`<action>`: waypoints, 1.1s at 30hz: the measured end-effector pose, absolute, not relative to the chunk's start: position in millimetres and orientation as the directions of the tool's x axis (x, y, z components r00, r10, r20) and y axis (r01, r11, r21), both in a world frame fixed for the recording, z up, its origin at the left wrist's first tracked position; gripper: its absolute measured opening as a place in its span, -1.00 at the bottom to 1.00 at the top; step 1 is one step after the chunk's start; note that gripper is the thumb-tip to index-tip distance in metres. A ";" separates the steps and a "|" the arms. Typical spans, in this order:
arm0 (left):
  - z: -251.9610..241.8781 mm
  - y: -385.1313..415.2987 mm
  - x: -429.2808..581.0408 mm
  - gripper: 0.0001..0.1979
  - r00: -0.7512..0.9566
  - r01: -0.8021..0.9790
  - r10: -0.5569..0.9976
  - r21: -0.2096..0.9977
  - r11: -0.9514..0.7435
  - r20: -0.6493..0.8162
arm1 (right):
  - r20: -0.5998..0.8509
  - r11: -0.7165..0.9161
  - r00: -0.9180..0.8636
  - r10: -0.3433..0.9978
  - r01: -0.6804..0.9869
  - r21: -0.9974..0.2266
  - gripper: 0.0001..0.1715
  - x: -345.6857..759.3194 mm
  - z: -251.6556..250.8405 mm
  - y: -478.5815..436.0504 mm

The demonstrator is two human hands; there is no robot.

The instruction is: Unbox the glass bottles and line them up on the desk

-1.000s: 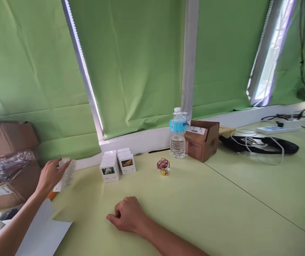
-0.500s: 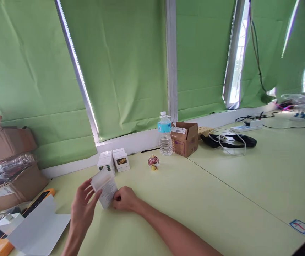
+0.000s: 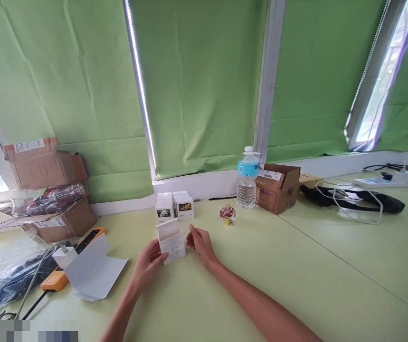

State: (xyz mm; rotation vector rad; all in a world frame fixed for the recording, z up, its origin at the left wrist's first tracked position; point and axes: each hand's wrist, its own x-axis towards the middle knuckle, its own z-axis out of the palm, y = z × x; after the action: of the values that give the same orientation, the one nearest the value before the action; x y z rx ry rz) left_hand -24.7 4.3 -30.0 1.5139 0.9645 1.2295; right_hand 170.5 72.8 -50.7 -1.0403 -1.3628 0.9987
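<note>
My left hand [image 3: 151, 260] grips a small white carton [image 3: 174, 248] by its left side, thumb across the front. Fine print covers the carton's face, and its top flap stands up. Just off the carton's right side is my right hand [image 3: 201, 243], its fingers curled in; whether anything is inside them is hidden. Behind the carton stand two rows of small white boxes [image 3: 185, 209] with flower pictures on their fronts. To the right, a round glass bottle [image 3: 227, 213] with red contents and a gold cap rests on the table.
A water bottle [image 3: 247, 183] and an open cardboard box [image 3: 278, 187] stand at the back. Black straps with a white cable [image 3: 353, 202] lie right. On the left are stacked cartons [image 3: 63, 228], an orange power strip [image 3: 54, 280] and a white sheet [image 3: 95, 273].
The view has swung left, bringing more of the left side into sight. My right hand has come away from the carton's edge. My left hand still holds the carton, now more upright.
</note>
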 end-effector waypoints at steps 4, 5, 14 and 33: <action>-25.9 1.0 -24.6 -0.57 0.255 0.058 0.920 0.945 -0.322 0.298 | 0.262 0.263 -0.120 0.958 -0.009 -0.965 -0.39 181.2 -37.9 51.4; -25.2 0.0 -23.7 -0.57 0.271 0.078 0.909 0.934 -0.349 0.317 | 0.259 0.260 -0.173 0.950 -0.021 -0.966 -0.41 183.8 -35.2 44.3; -14.5 -6.7 -20.2 -0.55 0.089 0.413 0.913 0.819 -0.398 0.399 | 0.293 0.301 -0.358 0.886 -0.036 -0.953 -0.47 191.8 -46.8 30.2; 1.8 -22.8 -139.9 -0.67 -0.525 0.826 0.685 0.111 0.552 0.505 | 0.375 0.402 -0.187 0.908 0.135 -0.905 -0.42 228.8 -10.6 28.5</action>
State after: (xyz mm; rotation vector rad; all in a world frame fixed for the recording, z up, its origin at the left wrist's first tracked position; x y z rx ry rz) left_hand -139.9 -22.8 1.8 1.6043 3.1142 0.6236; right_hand 228.8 28.5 -10.6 -0.9417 -1.6136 0.9245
